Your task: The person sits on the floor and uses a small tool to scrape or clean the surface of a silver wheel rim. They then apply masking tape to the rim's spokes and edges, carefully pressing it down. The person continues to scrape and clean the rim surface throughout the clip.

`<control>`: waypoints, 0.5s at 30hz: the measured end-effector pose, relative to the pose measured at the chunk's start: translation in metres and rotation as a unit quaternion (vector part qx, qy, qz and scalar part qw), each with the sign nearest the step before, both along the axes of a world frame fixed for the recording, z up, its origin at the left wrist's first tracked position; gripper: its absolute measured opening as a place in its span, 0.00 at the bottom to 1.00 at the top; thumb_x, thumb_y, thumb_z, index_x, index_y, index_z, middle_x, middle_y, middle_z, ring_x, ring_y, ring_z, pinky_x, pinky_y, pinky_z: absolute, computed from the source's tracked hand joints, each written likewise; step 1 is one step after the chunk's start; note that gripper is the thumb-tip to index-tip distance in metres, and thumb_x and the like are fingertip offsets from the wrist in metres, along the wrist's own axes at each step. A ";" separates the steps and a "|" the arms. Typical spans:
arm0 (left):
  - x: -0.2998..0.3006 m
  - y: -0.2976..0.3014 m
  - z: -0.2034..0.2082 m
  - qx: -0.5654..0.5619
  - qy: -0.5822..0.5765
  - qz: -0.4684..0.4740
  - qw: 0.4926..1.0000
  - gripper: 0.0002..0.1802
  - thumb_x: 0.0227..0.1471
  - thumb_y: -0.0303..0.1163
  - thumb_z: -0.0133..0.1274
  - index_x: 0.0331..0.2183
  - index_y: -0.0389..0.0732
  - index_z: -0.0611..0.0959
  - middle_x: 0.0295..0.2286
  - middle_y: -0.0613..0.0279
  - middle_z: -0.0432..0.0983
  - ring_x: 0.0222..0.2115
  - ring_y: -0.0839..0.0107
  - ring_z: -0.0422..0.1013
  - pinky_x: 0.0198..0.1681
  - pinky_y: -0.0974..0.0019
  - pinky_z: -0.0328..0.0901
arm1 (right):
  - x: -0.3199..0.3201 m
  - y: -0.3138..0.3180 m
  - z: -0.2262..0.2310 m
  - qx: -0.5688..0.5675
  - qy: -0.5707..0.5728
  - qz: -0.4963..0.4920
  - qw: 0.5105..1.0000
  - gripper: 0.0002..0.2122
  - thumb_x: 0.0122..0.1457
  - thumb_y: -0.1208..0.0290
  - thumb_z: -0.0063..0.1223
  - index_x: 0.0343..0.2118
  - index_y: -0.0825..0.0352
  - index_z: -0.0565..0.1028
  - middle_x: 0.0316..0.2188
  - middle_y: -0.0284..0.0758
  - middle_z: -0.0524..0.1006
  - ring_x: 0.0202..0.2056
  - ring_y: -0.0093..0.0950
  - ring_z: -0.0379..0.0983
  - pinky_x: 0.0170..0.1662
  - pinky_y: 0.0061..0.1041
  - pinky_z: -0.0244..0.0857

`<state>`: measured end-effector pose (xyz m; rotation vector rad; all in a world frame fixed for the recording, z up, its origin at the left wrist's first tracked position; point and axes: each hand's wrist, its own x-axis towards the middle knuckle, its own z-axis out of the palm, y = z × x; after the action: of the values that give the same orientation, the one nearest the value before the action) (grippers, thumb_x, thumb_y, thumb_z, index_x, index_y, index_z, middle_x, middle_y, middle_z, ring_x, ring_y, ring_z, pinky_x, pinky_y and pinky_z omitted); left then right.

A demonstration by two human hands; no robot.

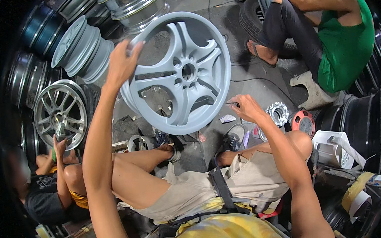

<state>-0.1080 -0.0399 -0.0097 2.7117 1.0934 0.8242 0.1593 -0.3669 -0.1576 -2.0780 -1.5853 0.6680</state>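
A pale grey alloy wheel rim (177,72) with paired spokes is tilted up before me, its spoked face toward me. My left hand (124,64) grips its outer edge at the upper left, thumb toward the face side. My right hand (247,108) is just off the rim's lower right edge, fingers partly bent and apart. Nothing that I can make out is held in it. Grey matte surface covers the face, with a round centre bore and bolt holes around it. Below the rim are my two sandalled or shod feet, on the dark floor.
Several wheel rims (83,49) are stacked at the left and upper left. A person in green (345,37) sits at the upper right beside a tyre (252,19). Another person (48,195) at the left handles a multi-spoke rim (61,113). A white plastic stool (334,150) stands right.
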 end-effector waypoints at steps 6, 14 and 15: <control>-0.071 -0.032 -0.021 -0.198 0.154 0.144 0.957 0.46 0.63 0.63 0.43 0.30 0.20 0.83 0.29 0.23 0.78 0.38 0.33 0.78 0.45 0.41 0.69 | 0.009 0.003 -0.005 0.018 -0.026 -0.017 0.999 0.10 0.60 0.69 0.56 0.40 0.65 0.84 0.32 0.51 0.81 0.38 0.53 0.78 0.43 0.47 0.72; -0.064 -0.018 -0.036 -0.361 -0.012 0.195 0.912 0.39 0.67 0.53 0.43 0.38 0.16 0.78 0.33 0.27 0.79 0.29 0.46 0.82 0.28 0.56 0.81 | 0.023 0.023 0.043 0.003 0.099 -0.146 0.984 0.13 0.65 0.64 0.52 0.41 0.69 0.80 0.28 0.48 0.82 0.33 0.42 0.82 0.39 0.40 0.74; -0.059 -0.018 -0.032 -0.438 -0.050 0.183 0.879 0.38 0.68 0.52 0.42 0.40 0.14 0.76 0.35 0.28 0.78 0.30 0.46 0.82 0.28 0.57 0.81 | 0.026 0.024 0.045 -0.033 0.156 -0.177 0.971 0.13 0.67 0.64 0.51 0.42 0.70 0.79 0.29 0.47 0.83 0.32 0.38 0.82 0.38 0.38 0.75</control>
<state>-0.1666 -0.0574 -0.0418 1.7200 1.5035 0.3411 0.1857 -0.3434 -0.1126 -2.1028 -1.0029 0.8721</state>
